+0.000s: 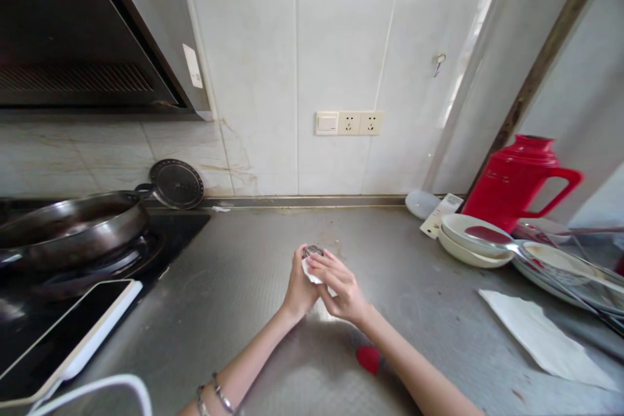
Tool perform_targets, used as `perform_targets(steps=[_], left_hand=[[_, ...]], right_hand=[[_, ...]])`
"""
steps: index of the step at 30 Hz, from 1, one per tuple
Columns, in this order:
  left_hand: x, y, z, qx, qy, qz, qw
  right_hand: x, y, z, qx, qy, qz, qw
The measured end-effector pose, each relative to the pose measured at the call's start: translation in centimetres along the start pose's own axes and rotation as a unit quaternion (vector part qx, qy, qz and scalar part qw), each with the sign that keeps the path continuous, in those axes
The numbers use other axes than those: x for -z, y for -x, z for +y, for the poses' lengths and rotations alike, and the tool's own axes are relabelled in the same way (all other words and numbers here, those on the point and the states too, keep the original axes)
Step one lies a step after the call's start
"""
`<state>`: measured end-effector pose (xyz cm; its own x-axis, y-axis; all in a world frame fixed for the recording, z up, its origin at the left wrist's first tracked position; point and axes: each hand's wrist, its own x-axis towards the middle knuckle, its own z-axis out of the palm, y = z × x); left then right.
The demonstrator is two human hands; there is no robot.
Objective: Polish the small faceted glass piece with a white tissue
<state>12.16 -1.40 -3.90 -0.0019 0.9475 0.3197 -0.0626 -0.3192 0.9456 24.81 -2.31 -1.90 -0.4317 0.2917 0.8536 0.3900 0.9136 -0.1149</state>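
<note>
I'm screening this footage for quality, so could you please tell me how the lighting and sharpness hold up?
Head view: bright glare streaks the wall tiles at right; the range hood sinks into darkness; wide-angle distortion seems to lean the red thermos flask; the metal countertop shows hazy reflections; detail is soft on the small metal item between the left hand and right hand.

Slim bare forearms (260, 354); two narrow silvery bracelets (223, 394) circling left one, dark-patched.
</note>
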Motion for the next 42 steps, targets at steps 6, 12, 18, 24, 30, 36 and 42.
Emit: perform_targets(steps=[6,12,18,24,30,36,42], left_hand=[[-0.4,0.2,0.4,-0.004,0.007,-0.073,0.997],[-0.3,0.0,1.1,0.043,0.069,-0.077,0.994],[-0.2,-0.2,1.0,0.033,0.056,-0.067,0.996],[0.0,-0.2,0.9,0.033,0.008,-0.058,0.998],[0.8,-0.7,0.6,-0.002,-0.082,-0.035,0.996],[0.3,-0.6,1.4,0.01,-0.082,-0.043,0.996],[1.2,-1.3,1.5,0.017,-0.084,-0.02,0.996]], right_hand=[[0.2,-0.7,0.1,-0.098,-0.035,0.057,0.993],[0.7,-0.4,0.5,-0.111,-0.051,0.114,0.986],[0.3,-0.1,0.7,-0.097,-0.053,0.092,0.99],[0.6,-0.1,1.1,-0.103,-0.03,0.103,0.989],[0.3,-0.1,-0.2,0.034,0.042,-0.016,0.998],[1.1,-0.3,1.2,-0.002,0.095,0.014,0.995],[1.5,-0.2,1.0,0.055,0.06,-0.021,0.996]])
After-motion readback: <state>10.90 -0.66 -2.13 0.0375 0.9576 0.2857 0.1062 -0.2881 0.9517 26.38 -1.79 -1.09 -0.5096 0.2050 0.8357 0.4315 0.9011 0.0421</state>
